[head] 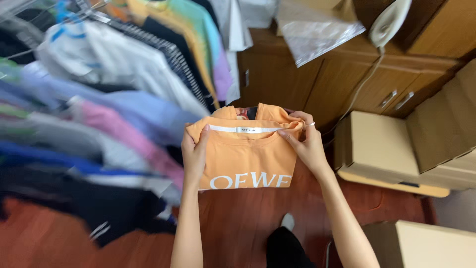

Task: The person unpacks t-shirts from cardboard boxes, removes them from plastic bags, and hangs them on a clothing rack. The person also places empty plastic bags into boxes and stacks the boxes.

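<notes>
Orange folded T-shirt [248, 159], soft and light I judge, hangs in mid-air before the clothes rack [99, 74], my left hand [194, 154] and right hand [306, 146] pinching its top corners, the best hold.

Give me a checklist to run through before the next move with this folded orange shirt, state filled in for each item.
1. Left hand grips the left edge of the orange shirt: ok.
2. Right hand grips the right edge near the collar: ok.
3. Shirt held level, fold intact: ok, though the far side is hidden.
4. Clear of the hanging clothes on the left: not ok, they sit close beside the left hand.
5. Clear of the cardboard box on the right: ok.
6. Floor underfoot free: cannot tell, only part shows.
</notes>
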